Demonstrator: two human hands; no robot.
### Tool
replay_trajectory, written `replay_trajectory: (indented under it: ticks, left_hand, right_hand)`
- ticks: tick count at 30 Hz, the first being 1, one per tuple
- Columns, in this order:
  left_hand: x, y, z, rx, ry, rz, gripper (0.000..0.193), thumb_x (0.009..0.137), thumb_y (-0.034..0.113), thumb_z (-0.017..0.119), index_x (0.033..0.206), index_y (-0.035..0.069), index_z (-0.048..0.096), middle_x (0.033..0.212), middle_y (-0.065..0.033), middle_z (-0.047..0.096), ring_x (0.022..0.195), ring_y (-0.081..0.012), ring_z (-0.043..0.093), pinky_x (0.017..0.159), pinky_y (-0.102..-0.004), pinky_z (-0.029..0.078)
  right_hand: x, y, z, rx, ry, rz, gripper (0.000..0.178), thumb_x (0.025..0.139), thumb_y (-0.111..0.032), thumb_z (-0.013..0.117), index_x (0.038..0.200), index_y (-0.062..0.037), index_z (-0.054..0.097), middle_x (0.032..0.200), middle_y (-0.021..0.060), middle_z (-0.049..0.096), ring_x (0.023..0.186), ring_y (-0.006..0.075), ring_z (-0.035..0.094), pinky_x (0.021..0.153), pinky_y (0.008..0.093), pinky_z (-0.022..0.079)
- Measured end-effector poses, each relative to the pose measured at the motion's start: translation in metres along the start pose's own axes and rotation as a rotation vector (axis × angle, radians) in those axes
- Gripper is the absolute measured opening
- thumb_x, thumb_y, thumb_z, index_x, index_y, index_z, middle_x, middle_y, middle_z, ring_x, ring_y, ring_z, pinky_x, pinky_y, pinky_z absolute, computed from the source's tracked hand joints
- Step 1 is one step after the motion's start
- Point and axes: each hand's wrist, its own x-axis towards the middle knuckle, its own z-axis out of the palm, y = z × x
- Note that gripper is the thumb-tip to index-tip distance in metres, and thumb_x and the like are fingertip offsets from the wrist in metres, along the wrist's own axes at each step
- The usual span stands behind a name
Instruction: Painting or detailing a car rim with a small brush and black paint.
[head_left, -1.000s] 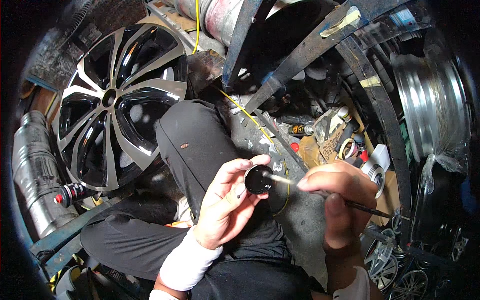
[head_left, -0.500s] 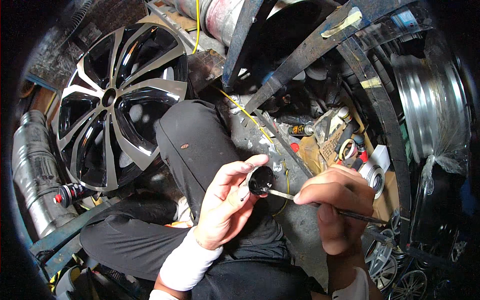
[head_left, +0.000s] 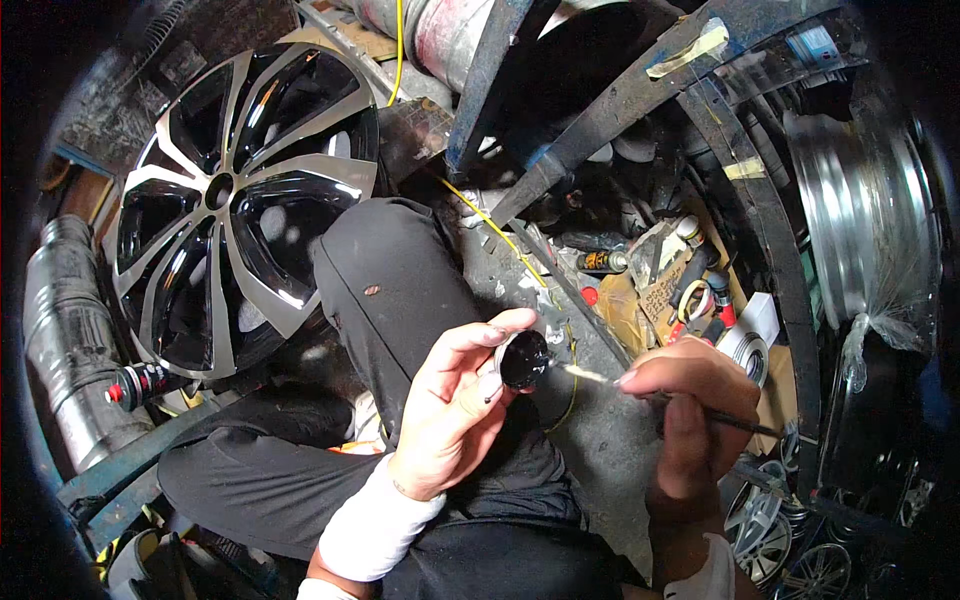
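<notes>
Above my lap, my left hand (head_left: 450, 400) is closed round a small round cup (head_left: 524, 360) with a glossy black inside, its mouth turned up toward me. My right hand (head_left: 700, 395) pinches a thin paintbrush (head_left: 592, 375), whose dark handle sticks out behind the fingers to the right. The brush's pale front end points at the cup, a short gap from its rim. At my left, a large alloy wheel (head_left: 225, 268) with glossy black recesses and bare-metal spoke faces leans beside my knee.
A blue metal frame (head_left: 590, 125) crosses the upper right. Spray cans, tape and cardboard (head_left: 668, 292) lie beyond my right hand. A plastic-wrapped rim (head_left: 838, 215) stands at far right, and a red-capped can (head_left: 138, 386) lies at left. A yellow cord (head_left: 490, 222) runs over the floor.
My right hand has moved right, drawing the brush out of the cup. My left hand and the cup have hardly moved.
</notes>
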Motion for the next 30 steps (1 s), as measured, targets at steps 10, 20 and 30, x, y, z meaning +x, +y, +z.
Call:
replay_trajectory:
  ticks: [10, 20, 30]
  left_hand:
    - [-0.001, 0.0, 0.002, 0.002, 0.01, 0.024, 0.036, 0.098, 0.005, 0.061, 0.132, 0.006, 0.05, 0.149, -0.0183, 0.045, 0.128, -0.0226, 0.053, 0.103, -0.0351, 0.046]
    - [-0.003, 0.001, 0.002, 0.112, 0.047, 0.014, 0.042, 0.094, 0.014, 0.068, 0.133, 0.014, 0.051, 0.151, -0.0186, 0.041, 0.125, -0.0267, 0.055, 0.099, -0.0379, 0.05]
    - [-0.003, -0.001, -0.001, 0.174, 0.029, 0.033, 0.042, 0.094, 0.014, 0.069, 0.132, 0.012, 0.05, 0.151, -0.0188, 0.042, 0.127, -0.0284, 0.054, 0.101, -0.0391, 0.049]
  right_hand:
    - [-0.014, 0.005, -0.001, 0.223, 0.14, 0.146, 0.04, 0.096, -0.031, 0.052, 0.087, 0.0038, 0.069, 0.083, 0.0159, 0.069, 0.071, 0.0193, 0.061, 0.067, 0.0315, 0.048]
    - [-0.014, 0.004, 0.003, 0.238, 0.143, 0.164, 0.044, 0.1, -0.032, 0.049, 0.087, 0.0052, 0.067, 0.082, 0.0164, 0.068, 0.07, 0.0183, 0.06, 0.066, 0.0301, 0.046]
    - [-0.018, 0.022, 0.006, 0.324, 0.165, 0.288, 0.052, 0.103, -0.038, 0.043, 0.089, 0.0063, 0.066, 0.081, 0.0177, 0.068, 0.066, 0.02, 0.067, 0.059, 0.029, 0.049]
